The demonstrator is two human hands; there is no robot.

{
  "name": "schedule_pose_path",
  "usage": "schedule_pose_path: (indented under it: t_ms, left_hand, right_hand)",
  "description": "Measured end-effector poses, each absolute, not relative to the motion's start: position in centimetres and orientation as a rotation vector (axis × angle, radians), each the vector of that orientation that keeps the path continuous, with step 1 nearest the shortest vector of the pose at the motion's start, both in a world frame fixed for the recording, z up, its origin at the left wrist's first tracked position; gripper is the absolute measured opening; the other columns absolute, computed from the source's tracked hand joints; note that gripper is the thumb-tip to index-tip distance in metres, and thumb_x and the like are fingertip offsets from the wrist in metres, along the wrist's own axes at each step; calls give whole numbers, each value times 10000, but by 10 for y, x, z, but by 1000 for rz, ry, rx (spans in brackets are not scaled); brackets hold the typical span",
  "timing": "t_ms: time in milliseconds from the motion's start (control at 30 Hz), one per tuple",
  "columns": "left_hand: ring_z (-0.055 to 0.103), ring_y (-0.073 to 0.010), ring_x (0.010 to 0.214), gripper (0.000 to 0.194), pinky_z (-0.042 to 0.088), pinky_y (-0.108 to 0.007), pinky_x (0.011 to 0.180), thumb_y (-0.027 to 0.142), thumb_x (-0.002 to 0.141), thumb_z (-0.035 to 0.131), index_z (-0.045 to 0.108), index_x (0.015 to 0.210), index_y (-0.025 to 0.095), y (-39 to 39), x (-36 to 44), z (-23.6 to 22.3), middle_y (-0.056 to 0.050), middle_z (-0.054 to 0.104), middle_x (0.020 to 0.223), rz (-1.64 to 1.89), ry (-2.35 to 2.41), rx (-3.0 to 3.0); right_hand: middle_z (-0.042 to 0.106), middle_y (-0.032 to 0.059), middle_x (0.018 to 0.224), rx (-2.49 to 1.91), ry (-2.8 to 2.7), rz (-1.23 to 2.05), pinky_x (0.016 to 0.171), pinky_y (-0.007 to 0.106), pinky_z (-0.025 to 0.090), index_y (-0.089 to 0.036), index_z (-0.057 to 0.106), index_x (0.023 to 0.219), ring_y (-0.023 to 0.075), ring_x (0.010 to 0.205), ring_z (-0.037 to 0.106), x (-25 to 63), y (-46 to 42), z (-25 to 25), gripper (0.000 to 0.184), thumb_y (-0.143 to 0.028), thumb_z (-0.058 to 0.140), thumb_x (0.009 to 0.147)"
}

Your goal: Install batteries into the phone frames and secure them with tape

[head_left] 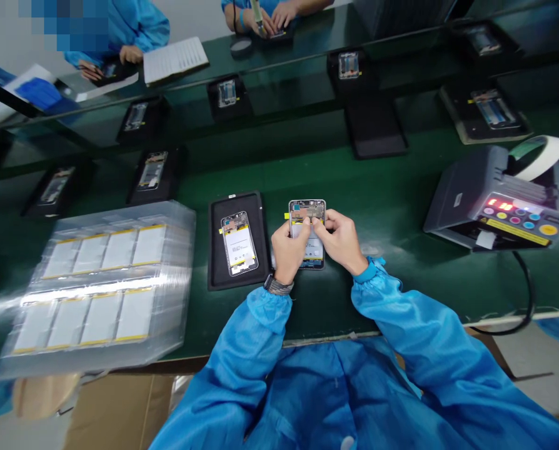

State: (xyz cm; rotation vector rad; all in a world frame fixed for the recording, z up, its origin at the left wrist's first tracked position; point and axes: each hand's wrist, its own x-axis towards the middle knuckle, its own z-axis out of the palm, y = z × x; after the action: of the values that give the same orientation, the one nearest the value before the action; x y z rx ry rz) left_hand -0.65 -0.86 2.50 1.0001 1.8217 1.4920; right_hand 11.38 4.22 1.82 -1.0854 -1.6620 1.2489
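Note:
An opened smartphone [314, 253] lies upright before me on the green bench, its circuit board at the top and a pale battery below. My left hand [289, 250] grips its left side, thumb on the upper end of the battery. From the right, my right hand [339, 239] grips the other edge, its thumb close to the left one. The thumbs cover part of the battery's top. Just left, a second opened phone [240, 247] with a battery rests in a black tray [214, 265].
Clear plastic trays of batteries [167, 337] are stacked at left. A tape dispenser [467, 206] with lit digits stands at right. Beyond, several phones sit in black trays, near an unfilled black tray [376, 128]. Co-workers' hands [272, 19] work across the bench.

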Motion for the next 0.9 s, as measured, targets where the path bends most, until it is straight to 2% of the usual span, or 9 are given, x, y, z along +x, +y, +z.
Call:
schedule_pose_path:
  t_ms: [167, 300, 433, 567, 667, 767, 900]
  left_hand:
    - [585, -156, 700, 432, 445, -232, 602, 556, 929, 613, 730, 905, 141, -10, -17, 23, -46, 689, 790, 1400, 1591, 1129]
    - [675, -191, 823, 500, 537, -260, 712, 580, 840, 733, 702, 1086, 146, -9, -17, 18, -81, 743, 980, 1357, 1362, 1070]
    - [730, -227, 847, 575, 587, -304, 724, 570, 759, 817, 682, 1124, 147, -9, -11, 15, -102, 763, 1009, 1311, 1235, 875]
    - [759, -262, 894, 493, 620, -364, 790, 490, 753, 846, 694, 1052, 129, -8, -8, 17, -111, 775, 969, 1388, 1261, 565]
    - [760, -266, 962, 368, 617, -391, 884, 343, 772, 842, 696, 1026, 118, -5, -9, 18, -117, 780, 991, 1468, 1212, 391]
    - [754, -268, 1013, 290, 601, -410, 953, 208, 775, 815, 701, 1025, 114, -2, -12, 18, -122, 781, 1026, 1471, 1188, 363]
    - [745, -283, 1056, 296, 592, -444, 983, 158, 758, 812, 699, 1029, 121, -1, -13, 15, -126, 781, 1055, 1476, 1218, 385]
  right_hand:
    - [566, -20, 633, -1134, -1682, 1172, 549, 257, 354, -211, 636, 843, 136, 569, 483, 117, 48, 20, 347, -548, 622, 925]
    - [632, -2, 691, -1209, -1711, 1060, 561, 246, 370, -203, 627, 839, 142, 609, 552, 118, 54, 25, 334, -523, 614, 933]
    - [629, -8, 658, -1265, -1715, 957, 573, 247, 397, -208, 628, 864, 145, 595, 568, 137, 43, 38, 324, -522, 619, 943]
    - [581, -32, 567, -1323, -1250, 722, 509, 239, 425, -203, 602, 870, 131, 492, 542, 203, 14, 55, 362, -560, 629, 928]
    - [569, -35, 521, -1406, -950, 407, 460, 229, 421, -173, 634, 842, 119, 436, 514, 271, 3, 62, 341, -496, 743, 829]
    - [595, -5, 509, -1527, -869, 480, 427, 228, 430, -145, 668, 766, 120, 412, 524, 321, 5, 64, 311, -422, 801, 718]
    - [586, 7, 477, -1597, -793, 639, 386, 224, 417, -145, 667, 666, 122, 377, 520, 338, 14, 60, 260, -369, 799, 653]
